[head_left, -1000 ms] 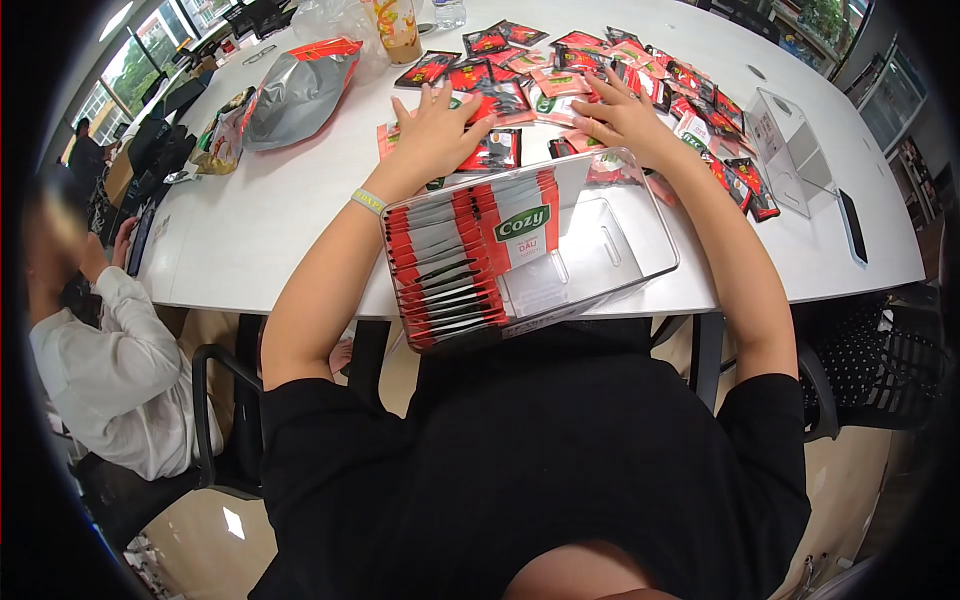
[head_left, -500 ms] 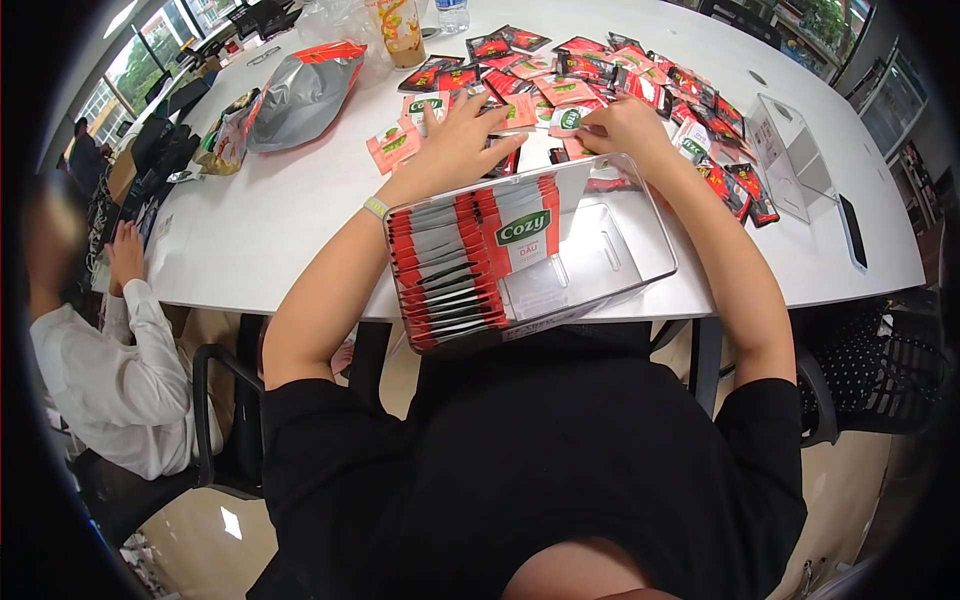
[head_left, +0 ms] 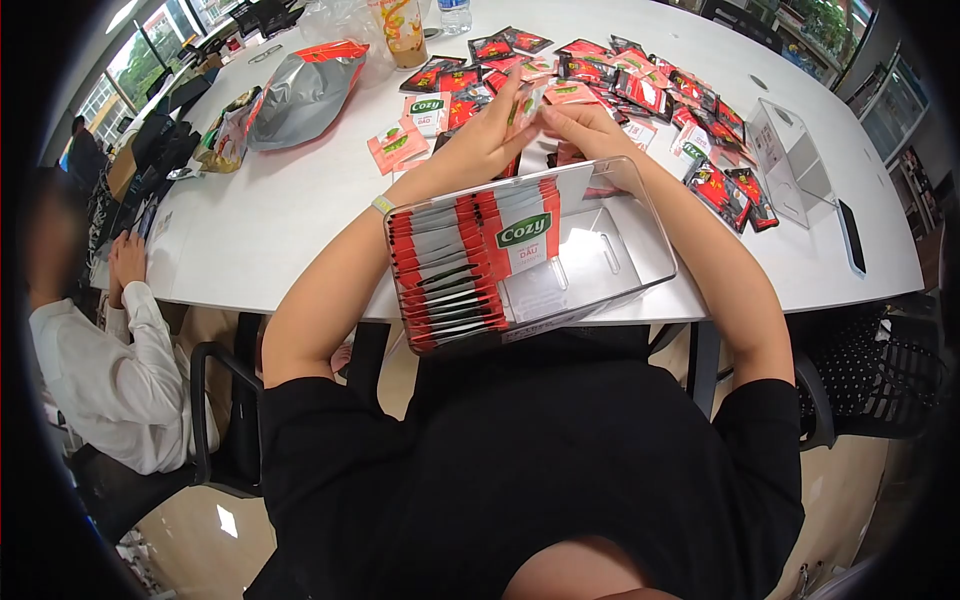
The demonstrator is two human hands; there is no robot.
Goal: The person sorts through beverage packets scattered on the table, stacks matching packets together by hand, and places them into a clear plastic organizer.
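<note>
Between my hands, above the near part of the pile, a small pink and white sachet (head_left: 527,108) is held upright. My left hand (head_left: 487,138) has its fingers closed on the sachet's left side. On its right edge, my right hand (head_left: 585,128) pinches it. A clear plastic box (head_left: 610,255) stands tilted at the near table edge, with a row of red and white sachets (head_left: 445,265) on its left and a Cozy sachet (head_left: 523,230) facing up beside them. Red, black and pink sachets (head_left: 640,90) lie loosely spread beyond my hands.
A silver and red pouch (head_left: 305,100), a drink cup (head_left: 402,35) and a water bottle (head_left: 455,15) stand farther back. At the right are a clear acrylic holder (head_left: 790,160) and a phone (head_left: 852,232). A person in white (head_left: 120,370) sits at the left.
My right hand has picked up a sachet from the pile and moved left with it. My left hand has risen from the sachets and closed on it. The seated person's hands have come together.
</note>
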